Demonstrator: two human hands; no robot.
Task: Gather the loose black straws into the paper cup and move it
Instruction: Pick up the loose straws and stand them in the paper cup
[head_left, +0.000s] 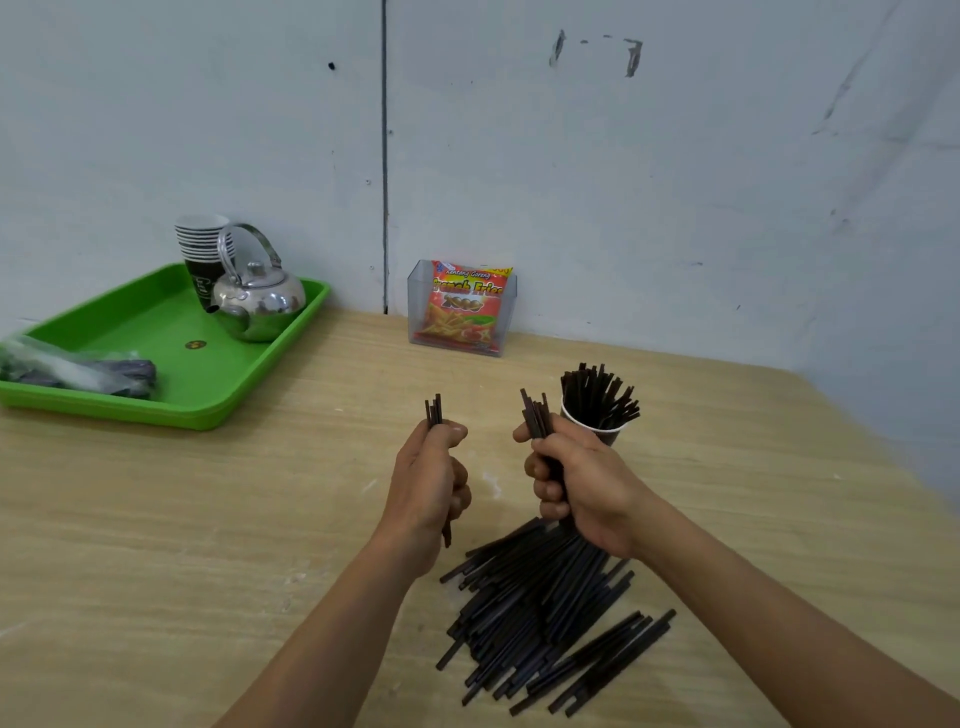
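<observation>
A paper cup (597, 425) stands on the wooden table (260, 509), holding several black straws that fan out of its top. Just left of it, my right hand (587, 488) grips an upright bundle of black straws (535, 413); their tips poke above my fingers. My left hand (431, 483) holds a smaller bunch of black straws (434, 410), also upright. A large heap of loose black straws (545, 618) lies flat on the table below and between my hands.
A green tray (171, 364) at the left carries a steel kettle (257, 299), stacked paper cups (200, 244) and a plastic bag (67, 366). A clear holder with a snack packet (462, 306) stands against the wall. The table's right edge runs diagonally.
</observation>
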